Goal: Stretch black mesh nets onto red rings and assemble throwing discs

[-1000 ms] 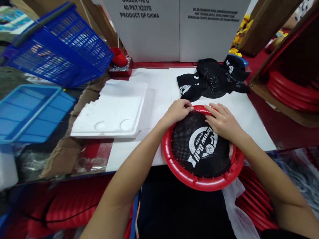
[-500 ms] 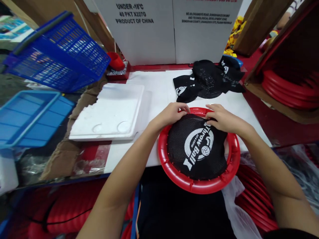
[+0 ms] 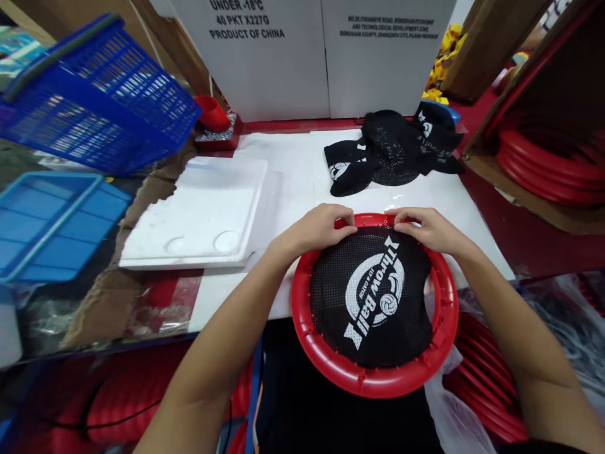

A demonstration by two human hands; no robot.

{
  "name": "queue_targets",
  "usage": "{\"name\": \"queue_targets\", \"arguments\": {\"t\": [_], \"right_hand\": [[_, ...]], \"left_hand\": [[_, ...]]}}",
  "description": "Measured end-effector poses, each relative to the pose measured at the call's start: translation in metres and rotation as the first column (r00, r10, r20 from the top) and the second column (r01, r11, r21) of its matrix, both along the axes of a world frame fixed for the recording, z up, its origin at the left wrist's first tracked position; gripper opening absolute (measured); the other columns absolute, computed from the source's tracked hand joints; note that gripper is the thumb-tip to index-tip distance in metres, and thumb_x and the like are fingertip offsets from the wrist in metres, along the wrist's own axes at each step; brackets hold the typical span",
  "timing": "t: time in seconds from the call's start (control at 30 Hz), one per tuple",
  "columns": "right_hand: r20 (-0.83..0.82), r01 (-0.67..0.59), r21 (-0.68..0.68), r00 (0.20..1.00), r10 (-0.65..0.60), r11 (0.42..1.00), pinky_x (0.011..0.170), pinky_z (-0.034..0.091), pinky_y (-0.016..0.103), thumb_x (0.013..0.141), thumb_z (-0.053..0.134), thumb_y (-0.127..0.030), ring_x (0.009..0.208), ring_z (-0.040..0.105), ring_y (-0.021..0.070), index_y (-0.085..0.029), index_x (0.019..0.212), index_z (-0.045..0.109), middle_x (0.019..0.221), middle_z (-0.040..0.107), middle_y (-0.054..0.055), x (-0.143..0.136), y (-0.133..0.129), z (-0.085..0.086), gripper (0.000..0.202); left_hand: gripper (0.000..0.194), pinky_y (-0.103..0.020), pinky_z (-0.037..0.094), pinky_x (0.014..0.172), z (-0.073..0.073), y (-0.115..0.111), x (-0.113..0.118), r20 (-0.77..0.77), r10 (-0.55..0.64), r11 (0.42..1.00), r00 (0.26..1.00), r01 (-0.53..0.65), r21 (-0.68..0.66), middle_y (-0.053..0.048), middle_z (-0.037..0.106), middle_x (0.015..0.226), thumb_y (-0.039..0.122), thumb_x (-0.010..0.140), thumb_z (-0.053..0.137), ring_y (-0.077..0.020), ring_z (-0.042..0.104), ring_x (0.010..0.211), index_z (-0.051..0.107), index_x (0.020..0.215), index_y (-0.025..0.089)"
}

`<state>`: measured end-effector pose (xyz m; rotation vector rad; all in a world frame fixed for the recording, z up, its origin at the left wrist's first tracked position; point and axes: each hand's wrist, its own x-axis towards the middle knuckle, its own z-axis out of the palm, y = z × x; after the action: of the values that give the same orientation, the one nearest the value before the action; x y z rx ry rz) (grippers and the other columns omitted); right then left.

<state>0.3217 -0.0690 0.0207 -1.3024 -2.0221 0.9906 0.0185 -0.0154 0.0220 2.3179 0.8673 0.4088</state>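
A red plastic ring (image 3: 378,386) rests partly over the table's near edge and partly above my lap. Black mesh (image 3: 326,284) printed "Throw Ball" spans its inside, with a gap along the right side between cloth and ring. My left hand (image 3: 326,228) grips the far left part of the rim, thumb on the mesh edge. At the far right part, my right hand (image 3: 423,228) pinches the mesh edge against the rim. Behind the ring lies a loose pile of black mesh pieces (image 3: 390,148) with white print.
A white foam lid (image 3: 193,208) lies at left, beside a blue basket (image 3: 108,101) and a light blue crate (image 3: 51,221). A red cup (image 3: 212,113) stands at the back left. Red rings (image 3: 548,167) fill a carton at right. A white carton (image 3: 265,75) stands behind.
The ring's near side has come slightly lower and closer to me. My right hand has shifted from above the mesh print to pinching at the far rim; my left hand stays at the far left rim.
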Motion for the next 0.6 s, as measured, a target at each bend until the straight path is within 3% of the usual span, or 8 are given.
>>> {"name": "queue_targets", "arguments": {"t": [0.1, 0.23, 0.43, 0.6], "right_hand": [[-0.018, 0.020, 0.023, 1.000, -0.020, 1.000, 0.106, 0.052, 0.047, 0.098, 0.060, -0.030, 0.123, 0.070, 0.0284, -0.022, 0.090, 0.066, 0.125, 0.077, 0.011, -0.004, 0.004, -0.005, 0.013], [0.091, -0.052, 0.122, 0.995, 0.041, 0.991, 0.101, 0.052, 0.044, 0.098, 0.055, -0.022, 0.111, 0.070, 0.0256, -0.022, 0.086, 0.062, 0.115, 0.076, 0.010, -0.011, 0.009, -0.004, 0.015], [0.370, -0.119, 0.232, 0.929, 0.026, 0.965, 0.091, 0.053, 0.041, 0.101, 0.045, -0.015, 0.099, 0.066, 0.0246, -0.022, 0.096, 0.064, 0.112, 0.072, 0.011, -0.018, 0.003, -0.003, 0.021], [0.292, -0.147, 0.189, 0.952, 0.088, 0.971, 0.100, 0.053, 0.042, 0.100, 0.052, -0.018, 0.106, 0.068, 0.0248, -0.022, 0.093, 0.069, 0.114, 0.075, 0.009, -0.018, 0.006, 0.001, 0.019]], "left_hand": [[0.016, -0.038, 0.050, 0.089, 0.005, -0.007, 0.002, -0.038, -0.021, 0.994, 0.999, 0.025, 0.107, -0.007, 0.072, 0.103, 0.031, 0.099, 0.063, -0.0228, 0.065, 0.095, 0.076, 0.101, 0.021], [0.027, -0.047, 0.048, 0.109, 0.001, -0.012, 0.012, -0.028, -0.103, 0.962, 0.994, 0.107, 0.251, -0.013, 0.064, 0.132, 0.031, 0.101, 0.064, -0.0305, 0.059, 0.122, 0.074, 0.124, 0.023], [0.033, -0.050, 0.046, 0.112, -0.005, -0.017, 0.021, -0.093, -0.146, 0.932, 0.985, 0.169, 0.321, -0.015, 0.058, 0.143, 0.030, 0.099, 0.068, -0.0333, 0.056, 0.128, 0.069, 0.131, 0.023], [0.023, -0.051, 0.045, 0.110, 0.004, -0.025, 0.016, -0.200, -0.123, 0.898, 0.972, 0.195, 0.396, -0.017, 0.055, 0.151, 0.038, 0.101, 0.069, -0.0369, 0.053, 0.135, 0.072, 0.116, 0.020]]}}
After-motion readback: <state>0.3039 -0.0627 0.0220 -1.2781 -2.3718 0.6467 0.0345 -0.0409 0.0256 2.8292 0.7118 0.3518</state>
